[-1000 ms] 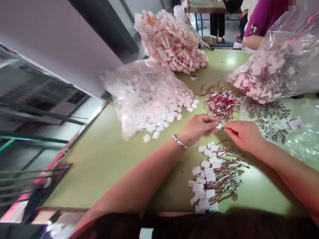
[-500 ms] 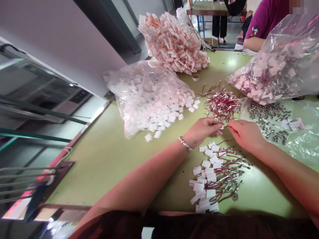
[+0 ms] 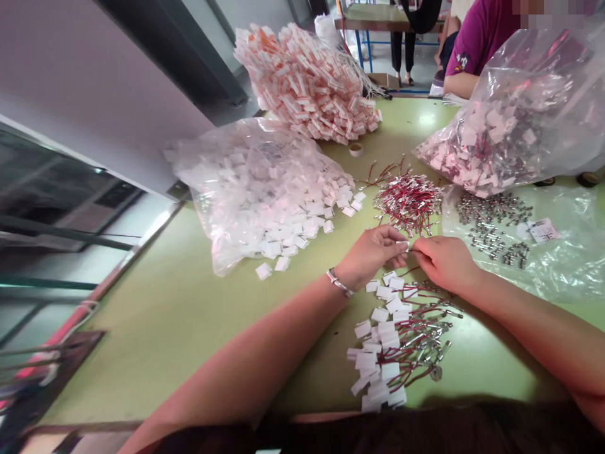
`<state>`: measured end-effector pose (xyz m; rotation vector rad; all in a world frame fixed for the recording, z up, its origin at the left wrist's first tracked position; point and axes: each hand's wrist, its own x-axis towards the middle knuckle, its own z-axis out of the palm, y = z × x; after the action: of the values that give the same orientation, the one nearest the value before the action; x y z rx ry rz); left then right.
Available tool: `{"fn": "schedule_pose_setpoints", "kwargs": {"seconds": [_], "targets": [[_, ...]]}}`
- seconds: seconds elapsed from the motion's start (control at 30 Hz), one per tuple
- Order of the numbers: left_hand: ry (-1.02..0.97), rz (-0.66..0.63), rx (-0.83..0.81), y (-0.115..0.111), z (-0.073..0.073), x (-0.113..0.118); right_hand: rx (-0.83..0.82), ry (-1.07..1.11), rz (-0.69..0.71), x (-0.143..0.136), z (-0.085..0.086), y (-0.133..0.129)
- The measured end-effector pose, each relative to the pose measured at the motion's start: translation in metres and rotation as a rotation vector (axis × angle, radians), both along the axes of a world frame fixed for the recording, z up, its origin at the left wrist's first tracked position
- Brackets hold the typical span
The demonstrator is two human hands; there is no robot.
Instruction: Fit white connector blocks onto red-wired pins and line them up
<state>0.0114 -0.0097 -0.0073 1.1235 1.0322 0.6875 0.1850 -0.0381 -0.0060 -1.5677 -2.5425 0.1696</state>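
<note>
My left hand [image 3: 378,252] pinches a small white plastic housing [image 3: 403,246] by its end. Close against it, my right hand [image 3: 442,260] is closed on a short red wire, mostly covered by the fingers. The two hands nearly meet above the table. Just behind them lies a heap of red wires with metal ends [image 3: 409,198]. Nearer to me, several white housings with red wires attached [image 3: 390,334] are laid in a column, their metal tips pointing right.
A clear bag of white housings [image 3: 269,189] spills open at left. Behind it stands a bundle of orange-white parts [image 3: 312,88]. On the right are a filled plastic bag [image 3: 510,126] and small metal parts [image 3: 496,227] on plastic sheeting. A person in a purple shirt [image 3: 486,38] sits across.
The whole view has shifted, so things appear further left. Both hands stay close together, holding the white housing and the wire; little else differs.
</note>
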Motion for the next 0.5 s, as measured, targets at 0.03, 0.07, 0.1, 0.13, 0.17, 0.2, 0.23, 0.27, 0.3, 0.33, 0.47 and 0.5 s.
{"fn": "schedule_pose_setpoints", "kwargs": {"seconds": [0.03,0.07,0.1,0.13,0.17,0.2,0.23,0.27,0.3,0.33,0.47,0.5], "targets": [[0.043,-0.019,0.031,0.0,0.001,-0.001,-0.038,-0.004,0.004,-0.001,0.003,0.0],[0.085,-0.059,0.046,0.001,0.002,-0.003,-0.084,0.008,0.027,0.0,0.007,0.001],[0.125,-0.116,0.049,0.003,0.003,-0.005,-0.136,0.039,0.065,0.002,0.014,0.003],[0.163,-0.189,0.045,0.005,0.005,-0.009,-0.185,0.084,0.106,0.007,0.022,0.005],[0.203,-0.273,0.048,0.007,0.007,-0.012,-0.224,0.138,0.145,0.014,0.031,0.008],[0.248,-0.359,0.07,0.01,0.01,-0.016,-0.25,0.192,0.137,0.024,0.041,0.011],[0.299,-0.452,0.111,0.012,0.012,-0.021,-0.254,0.225,0.093,0.036,0.05,0.015],[0.353,-0.554,0.166,0.015,0.016,-0.024,-0.238,0.21,0.007,0.05,0.058,0.02],[0.401,-0.657,0.228,0.017,0.019,-0.028,-0.245,0.134,-0.088,0.064,0.064,0.024],[0.441,-0.737,0.292,0.02,0.023,-0.031,-0.251,0.03,-0.185,0.078,0.068,0.029],[0.6,-0.523,0.523,0.026,0.028,-0.037,-0.369,-0.296,-0.218,0.109,0.06,0.045],[0.632,-0.389,0.579,0.027,0.026,-0.036,-0.398,-0.327,-0.187,0.11,0.054,0.047]]}}
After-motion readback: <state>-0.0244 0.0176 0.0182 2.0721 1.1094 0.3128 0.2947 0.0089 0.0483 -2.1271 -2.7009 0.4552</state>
